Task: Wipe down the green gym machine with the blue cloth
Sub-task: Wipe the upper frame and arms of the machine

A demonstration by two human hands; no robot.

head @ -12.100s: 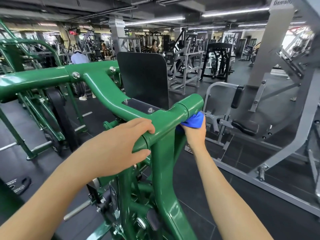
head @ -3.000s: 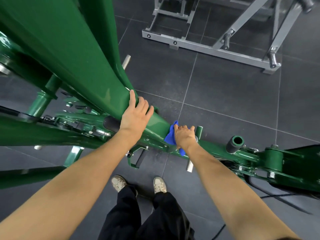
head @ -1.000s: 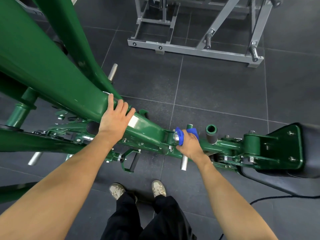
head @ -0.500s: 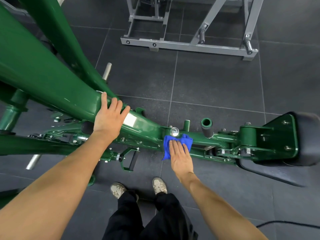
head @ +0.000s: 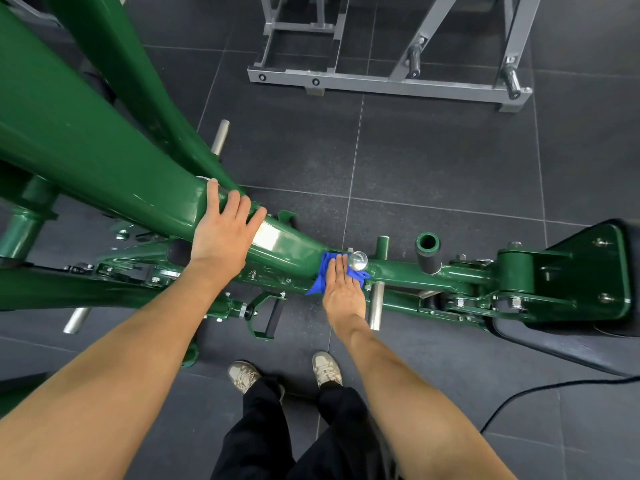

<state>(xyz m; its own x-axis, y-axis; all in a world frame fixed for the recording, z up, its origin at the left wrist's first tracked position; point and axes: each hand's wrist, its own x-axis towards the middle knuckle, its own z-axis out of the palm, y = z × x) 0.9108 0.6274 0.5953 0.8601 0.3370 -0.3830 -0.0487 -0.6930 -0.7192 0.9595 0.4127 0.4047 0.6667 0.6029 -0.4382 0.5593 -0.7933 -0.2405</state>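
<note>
The green gym machine (head: pixel 104 157) fills the left and middle of the head view, its thick beam sloping down to a low base bar (head: pixel 401 271). My left hand (head: pixel 225 233) rests flat on the beam's lower end, fingers spread. My right hand (head: pixel 343 289) presses the blue cloth (head: pixel 323 271) flat against the base bar, just left of a shiny chrome knob (head: pixel 357 260). Most of the cloth is hidden under my palm.
A green open tube (head: pixel 428 242) and a short peg (head: pixel 382 244) stand on the bar to the right. A black pad (head: pixel 568 344) lies at far right. A grey machine frame (head: pixel 388 84) sits on the dark tile floor beyond. My shoes (head: pixel 325 367) are below; a black cable (head: pixel 554 386) trails right.
My right hand has slid the cloth a little up and left along the base bar, closer to the chrome knob. My left hand has stayed on the beam.
</note>
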